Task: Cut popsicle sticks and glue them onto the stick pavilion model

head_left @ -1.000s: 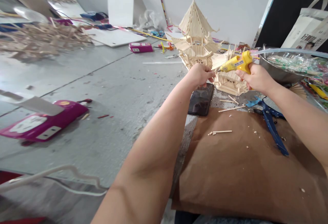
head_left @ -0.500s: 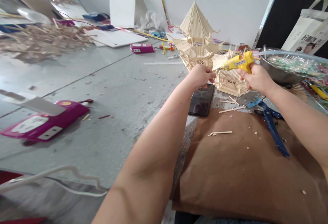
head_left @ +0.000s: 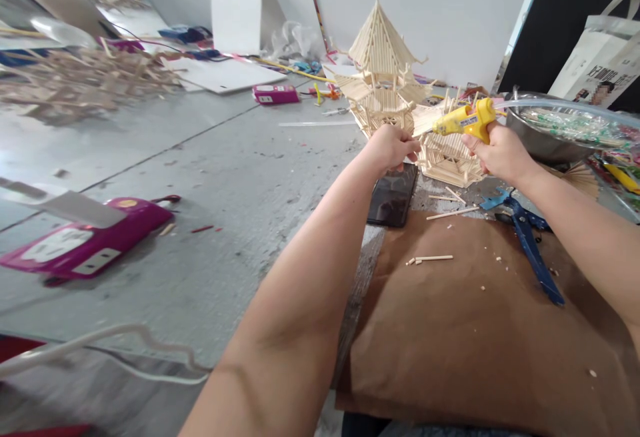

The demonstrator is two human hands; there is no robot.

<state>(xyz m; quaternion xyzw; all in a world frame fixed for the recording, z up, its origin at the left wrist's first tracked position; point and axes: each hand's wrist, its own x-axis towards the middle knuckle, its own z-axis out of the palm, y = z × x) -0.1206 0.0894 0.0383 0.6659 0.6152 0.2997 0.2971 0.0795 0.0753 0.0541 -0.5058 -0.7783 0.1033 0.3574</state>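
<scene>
My right hand (head_left: 500,151) is closed around the handle of a yellow hot glue gun (head_left: 463,120), whose nozzle points left. A clear glue stick (head_left: 555,105) trails from its back end. Close to the nozzle, my left hand (head_left: 393,148) has its fingers pinched together; whatever they hold is too small or hidden to name. Behind the hands stands a tall pagoda model (head_left: 383,50) built of pale wooden sticks. A lower stick structure (head_left: 450,160) with railings sits beside it, partly covered by the glue gun and my right hand.
Below my left hand lies a black phone (head_left: 393,200). Blue-handled cutters (head_left: 533,250) and loose sticks (head_left: 434,258) lie around the brown paper (head_left: 480,343). A metal bowl (head_left: 545,143) stands right, a magenta power strip (head_left: 95,237) left, and a stick pile (head_left: 90,83) far left.
Both hands and the glue gun hold nearly the same place. The whole view has shifted very slightly.
</scene>
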